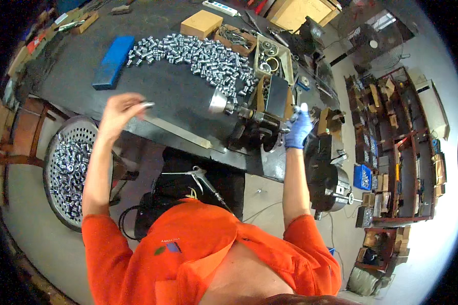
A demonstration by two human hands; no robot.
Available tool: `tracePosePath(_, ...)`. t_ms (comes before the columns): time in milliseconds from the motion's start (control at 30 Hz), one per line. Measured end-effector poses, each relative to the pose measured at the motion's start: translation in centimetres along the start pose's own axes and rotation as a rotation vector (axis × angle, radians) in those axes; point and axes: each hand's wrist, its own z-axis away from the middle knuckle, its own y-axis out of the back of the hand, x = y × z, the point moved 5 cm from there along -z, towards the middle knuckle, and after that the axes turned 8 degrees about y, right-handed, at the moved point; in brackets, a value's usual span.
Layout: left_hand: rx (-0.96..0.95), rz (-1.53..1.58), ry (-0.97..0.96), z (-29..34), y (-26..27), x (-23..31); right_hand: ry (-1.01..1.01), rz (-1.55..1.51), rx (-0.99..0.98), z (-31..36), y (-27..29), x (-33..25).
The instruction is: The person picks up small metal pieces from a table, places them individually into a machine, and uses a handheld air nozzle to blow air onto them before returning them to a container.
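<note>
The bare left hand point(118, 111) pinches 1 small metal sleeve point(147, 105), its long axis pointing right toward the machine's chuck point(220, 101), well apart. The gloved right hand point(297, 129) seems clenched around a lever on the machine, though blur hides the grip.

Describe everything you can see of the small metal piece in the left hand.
The small metal piece is a short, shiny silver cylinder, apparently steel, like the many sleeves heaped on the dark bench. It lies roughly level, pinched at one end by the fingertips of the bare left hand, its free end pointing right toward the machine chuck. It is raised above the bench, touching nothing but the fingers. Finer detail is too small to tell.
</note>
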Motion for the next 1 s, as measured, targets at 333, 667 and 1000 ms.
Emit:
tracePosePath(333,0.465,-1.270,0.081,10.9,13.3,-7.7,0.103,-0.160,-0.073,10.6,3.6,-6.2)
tracePosePath(667,-0.180,-0.297,-0.148,-6.1,-15.1,-2.1,-0.265,-0.282,0.069,7.1,4.1,4.1)
tracePosePath(1000,-0.362,-0.462,-0.319,-12.0,-32.6,-9.5,-0.193,-0.148,0.042,8.9,5.2,3.7)
